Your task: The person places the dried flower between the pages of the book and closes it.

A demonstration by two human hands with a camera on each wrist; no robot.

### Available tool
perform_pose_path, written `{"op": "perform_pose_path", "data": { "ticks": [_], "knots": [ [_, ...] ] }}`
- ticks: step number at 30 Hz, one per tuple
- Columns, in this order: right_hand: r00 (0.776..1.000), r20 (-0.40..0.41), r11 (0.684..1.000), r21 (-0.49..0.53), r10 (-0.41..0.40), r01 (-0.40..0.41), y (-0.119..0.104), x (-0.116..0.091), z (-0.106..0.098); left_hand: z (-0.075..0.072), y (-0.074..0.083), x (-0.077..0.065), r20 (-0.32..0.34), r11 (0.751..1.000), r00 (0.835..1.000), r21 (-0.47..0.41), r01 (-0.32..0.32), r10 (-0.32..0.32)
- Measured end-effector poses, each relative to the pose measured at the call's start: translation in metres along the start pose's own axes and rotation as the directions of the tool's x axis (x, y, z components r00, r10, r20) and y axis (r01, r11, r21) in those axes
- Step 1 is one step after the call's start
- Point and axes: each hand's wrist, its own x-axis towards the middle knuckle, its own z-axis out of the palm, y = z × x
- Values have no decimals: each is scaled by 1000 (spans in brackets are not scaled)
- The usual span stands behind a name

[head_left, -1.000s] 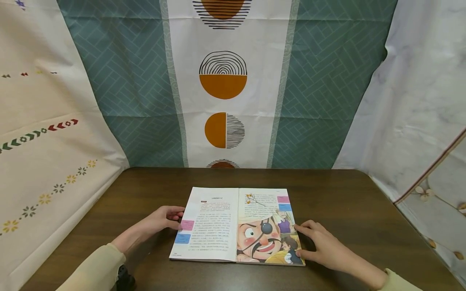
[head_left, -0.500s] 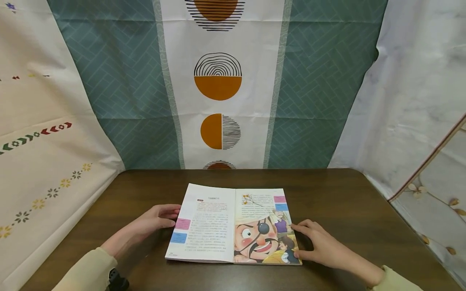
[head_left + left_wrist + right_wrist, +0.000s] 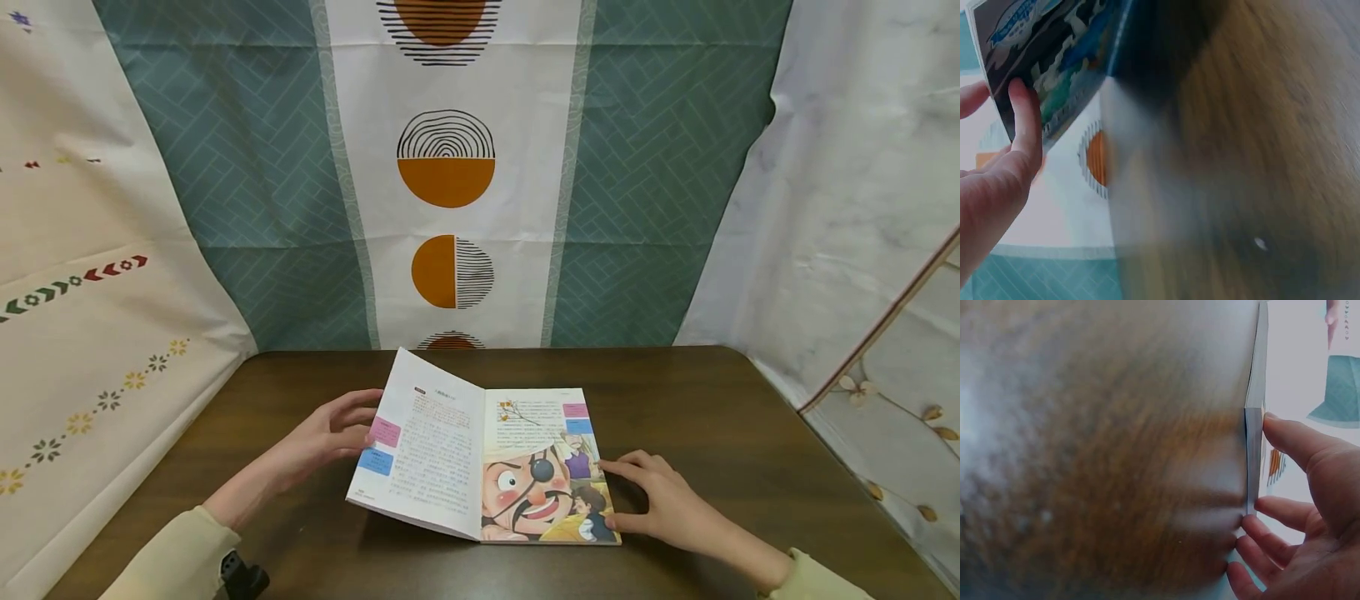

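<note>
An open picture book [image 3: 532,500] sits on the table, its right page showing a cartoon pirate with an eye patch. The left half [image 3: 427,458] tilts up off the wood, text facing me. My left hand [image 3: 322,433] pinches that half by its outer edge, thumb at the front, fingers behind. Seen by the left wrist camera, a finger presses against the dark, colourful outer cover [image 3: 1054,44]. At the right edge rests my right hand [image 3: 663,504]. Its thumb and forefinger touch the book's side [image 3: 1255,444], the other fingers lying against the tabletop in the right wrist view.
The brown wooden table [image 3: 675,400] ends at a patterned hanging cloth [image 3: 450,192] behind. More pale fabric hangs at the left [image 3: 112,350] and the right. A dark device [image 3: 243,575] is worn on the left wrist.
My left hand has moved up, raising the left half of the book from flat to tilted. The right hand stays at the book's right edge. The head view has shifted slightly.
</note>
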Motion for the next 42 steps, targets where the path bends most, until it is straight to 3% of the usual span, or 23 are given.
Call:
{"op": "perform_pose_path", "data": {
  "ticks": [5,14,21,26,29,32,36,39,42],
  "knots": [
    [1000,-4,1000,-5,-5,5,-1,-1,-1,11,15,0,37,999,999,-18,-34,35],
    [1000,19,1000,-1,-17,17,-2,-2,-2,34,35,0,116,989,990,-131,-62,78],
    [1000,10,1000,-3,-16,16,-2,-2,-2,50,52,3,116,994,991,-93,-52,62],
    [1000,14,1000,0,6,-6,0,-1,1,61,66,12,112,999,992,0,-55,54],
    [1000,23,1000,6,18,-18,0,-1,2,68,76,16,104,992,993,105,-69,59],
    [999,26,1000,6,22,-22,0,0,2,78,90,21,64,962,997,265,-61,46],
    [999,21,1000,3,24,-24,0,0,2,94,107,29,-3,885,999,464,-33,38],
    [1000,17,1000,4,21,-21,0,-1,2,106,115,35,-15,854,999,518,-36,51],
    [1000,6,1000,11,3,-3,0,-2,3,116,118,41,-15,857,998,514,-46,62]
  ]
}}
